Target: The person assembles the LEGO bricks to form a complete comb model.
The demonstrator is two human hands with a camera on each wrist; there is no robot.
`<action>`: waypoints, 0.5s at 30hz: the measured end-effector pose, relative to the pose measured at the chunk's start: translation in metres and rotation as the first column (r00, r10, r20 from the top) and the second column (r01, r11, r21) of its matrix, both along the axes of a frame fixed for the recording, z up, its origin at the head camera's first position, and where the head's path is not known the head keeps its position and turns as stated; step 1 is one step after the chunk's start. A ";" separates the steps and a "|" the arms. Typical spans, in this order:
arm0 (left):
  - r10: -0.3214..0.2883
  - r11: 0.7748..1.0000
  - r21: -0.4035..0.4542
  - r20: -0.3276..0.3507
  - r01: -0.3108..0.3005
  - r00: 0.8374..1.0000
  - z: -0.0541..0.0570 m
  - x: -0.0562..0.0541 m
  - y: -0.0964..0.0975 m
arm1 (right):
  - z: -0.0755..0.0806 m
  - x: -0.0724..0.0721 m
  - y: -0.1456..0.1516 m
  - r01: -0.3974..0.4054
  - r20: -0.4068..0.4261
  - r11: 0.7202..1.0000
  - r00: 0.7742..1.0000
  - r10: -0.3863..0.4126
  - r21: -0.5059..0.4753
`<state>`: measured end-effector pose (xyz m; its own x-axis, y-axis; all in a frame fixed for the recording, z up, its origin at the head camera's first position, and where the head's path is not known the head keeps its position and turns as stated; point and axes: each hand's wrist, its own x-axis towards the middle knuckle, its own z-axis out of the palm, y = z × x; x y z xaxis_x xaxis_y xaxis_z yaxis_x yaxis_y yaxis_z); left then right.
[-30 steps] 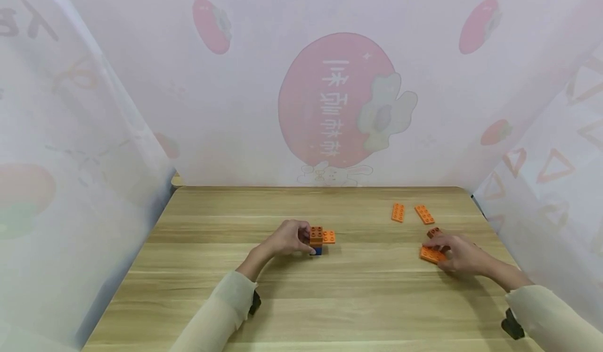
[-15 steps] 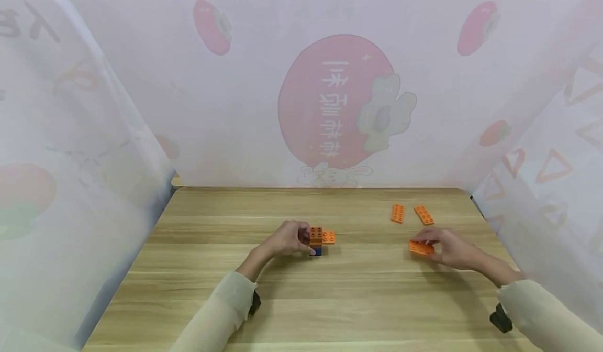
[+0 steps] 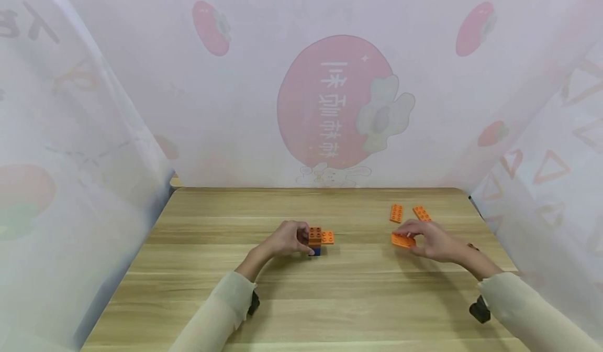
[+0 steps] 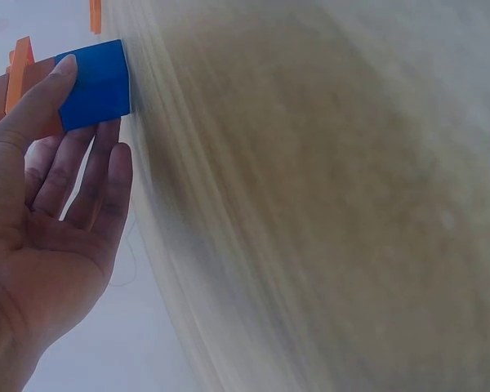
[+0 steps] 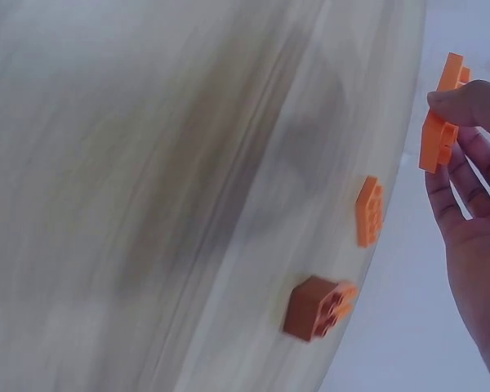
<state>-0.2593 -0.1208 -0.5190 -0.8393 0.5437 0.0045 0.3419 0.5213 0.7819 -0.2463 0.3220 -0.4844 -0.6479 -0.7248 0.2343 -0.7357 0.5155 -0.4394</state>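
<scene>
Fingers (image 3: 412,227) of the right hand (image 3: 435,243) pinch an orange plate (image 3: 402,241) above the table (image 3: 301,310); the left hand (image 3: 285,238) grips a brick stack (image 3: 314,235) near mid-table. Open table separates them. Two loose plates (image 3: 397,213) lie toward the far right corner. The pinched plate has moved nearer the stack.

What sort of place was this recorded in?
Probably a screened-off tabletop recording booth: a wood-grain table, pale printed sheets on three sides, and black wrist devices on the person.
</scene>
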 end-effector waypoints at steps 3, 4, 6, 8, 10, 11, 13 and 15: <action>-0.002 1.000 0.006 0.009 0.002 1.000 0.000 0.000 0.000 | 0.003 -0.001 -0.008 0.013 0.010 1.000 1.000 -0.013 -0.003; -0.001 1.000 0.008 0.013 0.000 1.000 0.000 0.000 0.000 | 0.004 -0.001 -0.011 0.018 0.010 1.000 1.000 -0.018 -0.003; 0.000 1.000 0.012 0.016 0.000 1.000 0.000 -0.001 0.000 | 0.004 -0.001 -0.016 0.022 0.004 1.000 1.000 -0.022 -0.005; -0.003 1.000 0.014 0.014 0.003 1.000 0.000 -0.001 0.000 | 0.003 -0.002 -0.021 0.014 -0.007 1.000 1.000 -0.014 -0.013; -0.002 1.000 0.014 0.012 0.002 1.000 0.001 -0.001 0.000 | 0.002 -0.004 -0.026 -0.005 -0.018 1.000 1.000 0.005 -0.028; -0.002 1.000 0.015 0.015 0.002 1.000 0.000 0.000 0.000 | 0.001 -0.004 -0.028 -0.017 -0.022 0.999 1.000 0.016 -0.039; -0.002 1.000 0.019 0.019 0.001 1.000 0.000 0.000 0.000 | 0.000 -0.006 -0.033 -0.043 -0.035 0.997 0.999 0.041 -0.063; -0.001 1.000 0.023 0.026 0.000 1.000 -0.001 0.001 -0.001 | 0.000 -0.007 -0.037 -0.070 -0.048 0.994 0.997 0.066 -0.087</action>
<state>-0.2586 -0.1218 -0.5197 -0.8391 0.5440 -0.0048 0.3213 0.5027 0.8026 -0.2531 0.2847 -0.4844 -0.5855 -0.7416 0.3276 -0.7875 0.4244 -0.4468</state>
